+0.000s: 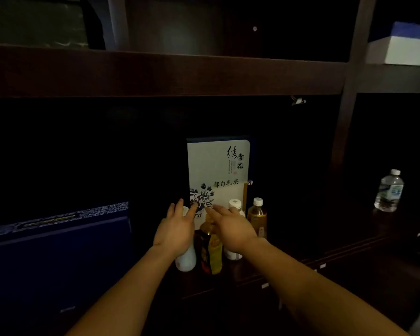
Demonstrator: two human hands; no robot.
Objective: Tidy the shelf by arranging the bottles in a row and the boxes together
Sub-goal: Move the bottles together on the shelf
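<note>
Bottles stand upright in a tight cluster on the dark wooden shelf (pixel 337 258), long axes vertical: a white bottle (pixel 187 259) on the left, a dark bottle with a yellow label (pixel 211 251) in the middle, a second white bottle (pixel 234 253) behind it to the right, and an amber tea bottle (pixel 257 218) with a white cap at the far right. Behind them a white box with blue flowers (pixel 216 170) stands on end, its printed face toward the camera. A long dark blue box (pixel 56 258) lies on its side well to the left, and a clear water bottle (pixel 389 190) stands alone far to the right. Open shelf runs between the cluster and the water bottle. The left hand (pixel 176 229) is spread, fingers extended over the left white bottle; whether it touches is unclear. The right hand (pixel 230 226) is also spread flat above the middle bottles, gripping nothing
</note>
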